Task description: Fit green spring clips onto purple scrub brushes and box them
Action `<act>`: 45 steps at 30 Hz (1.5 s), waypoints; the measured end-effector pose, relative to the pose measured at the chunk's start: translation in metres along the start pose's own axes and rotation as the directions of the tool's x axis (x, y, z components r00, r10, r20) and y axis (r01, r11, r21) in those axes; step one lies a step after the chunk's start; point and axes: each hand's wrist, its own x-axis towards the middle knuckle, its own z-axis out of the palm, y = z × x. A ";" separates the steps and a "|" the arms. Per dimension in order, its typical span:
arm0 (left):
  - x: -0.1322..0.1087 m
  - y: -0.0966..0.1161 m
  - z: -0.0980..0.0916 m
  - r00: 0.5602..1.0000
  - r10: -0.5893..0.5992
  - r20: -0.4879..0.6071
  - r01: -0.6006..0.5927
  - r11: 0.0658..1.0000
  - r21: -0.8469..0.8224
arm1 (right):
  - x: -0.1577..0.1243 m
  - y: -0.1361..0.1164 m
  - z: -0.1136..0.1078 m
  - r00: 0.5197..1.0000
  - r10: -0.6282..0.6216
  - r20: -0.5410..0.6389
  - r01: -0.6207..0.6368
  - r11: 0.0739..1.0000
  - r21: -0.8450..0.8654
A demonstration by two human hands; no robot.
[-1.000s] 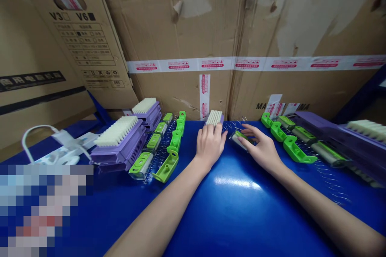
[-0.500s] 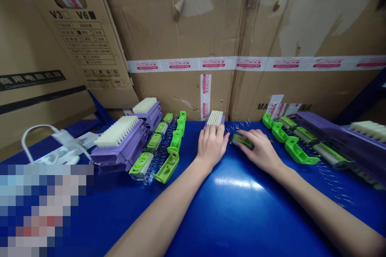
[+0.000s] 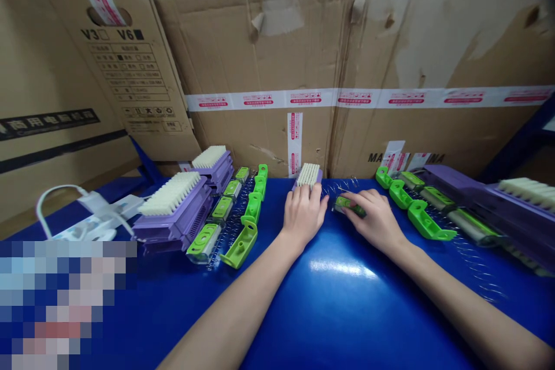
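Note:
My left hand (image 3: pixel 301 212) is closed over the near end of a small purple brush (image 3: pixel 309 174), whose cream bristles face up beyond my fingertips. Most of the brush body is hidden beneath the hand. With thumb and fingers, my right hand (image 3: pixel 373 213) grips a small clear-and-green plastic piece (image 3: pixel 344 203) low over the blue table. My fingers cover its right end. Thin metal springs (image 3: pixel 340 186) lie behind that piece, between the two hands.
At left stand purple brushes (image 3: pixel 171 225), clear-and-green pieces (image 3: pixel 222 208), springs (image 3: pixel 234 219) and green plastic covers (image 3: pixel 252 208). Similar green covers (image 3: pixel 427 224) and purple parts (image 3: pixel 468 185) lie at right. Cardboard (image 3: pixel 260 58) walls the back. A white power strip (image 3: pixel 93 225) sits far left.
The view has tilted slightly up. My right fingers have drawn in around the clear-and-green piece, leaving more of its left end showing. My left hand stays on the brush.

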 end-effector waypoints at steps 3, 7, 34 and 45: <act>0.000 0.000 0.001 1.000 0.001 0.004 -0.001 1.000 -0.005 | 0.001 -0.001 -0.005 1.000 -0.001 0.008 0.003 0.982 -0.187; 0.000 0.000 0.001 1.000 -0.002 0.014 0.002 1.000 -0.011 | 0.002 0.000 -0.009 0.999 -0.003 0.042 0.016 0.946 -0.324; -0.001 0.000 0.001 1.000 0.019 0.020 -0.019 1.000 -0.020 | 0.002 0.008 -0.007 0.988 0.075 0.136 -0.024 0.938 -0.346; 0.000 0.001 0.000 0.999 0.021 0.029 -0.020 1.000 -0.012 | 0.003 0.006 -0.007 0.989 -0.014 0.148 0.021 0.999 -0.042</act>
